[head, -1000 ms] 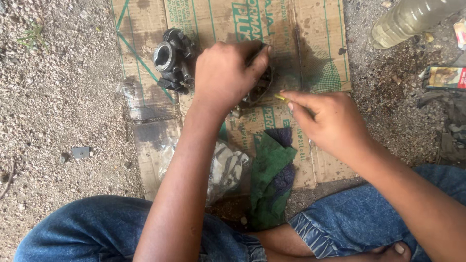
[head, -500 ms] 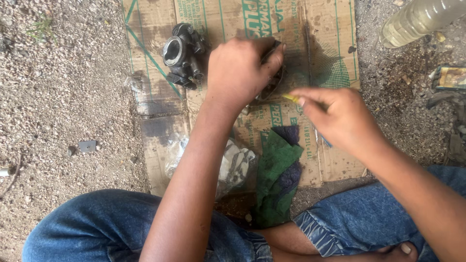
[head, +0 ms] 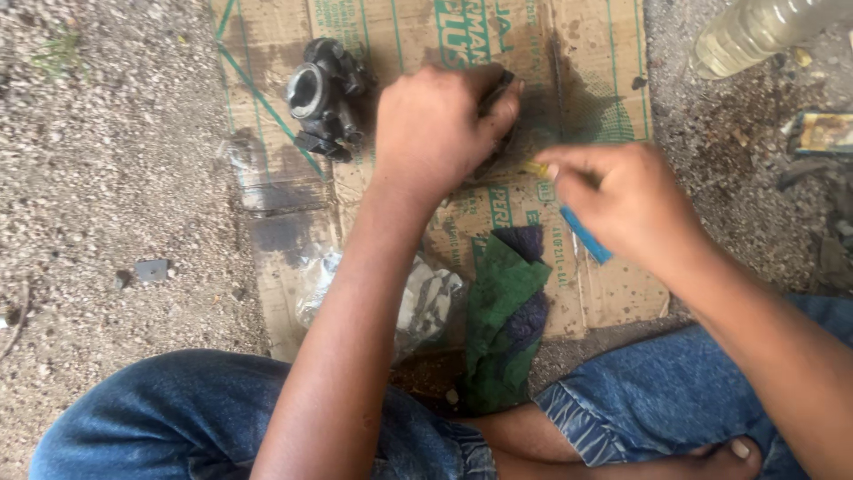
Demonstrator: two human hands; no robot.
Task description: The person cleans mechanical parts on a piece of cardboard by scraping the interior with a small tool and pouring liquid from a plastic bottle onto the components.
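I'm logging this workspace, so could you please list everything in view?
dark part: one, black, under the left hand
tool: one, blue handle with yellow tip, in the right hand
metal engine part: one, dark grey, on cardboard, upper left
cardboard: one sheet, brown, stained, on gravel
rag: one, green, near the knees
plastic bag: one, clear, beside the rag
bottle: one, clear, top right
left hand: gripping the dark part
right hand: holding the tool

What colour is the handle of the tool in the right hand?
Blue handle, with a yellow bit near the fingertips of the right hand; seen in the head view.
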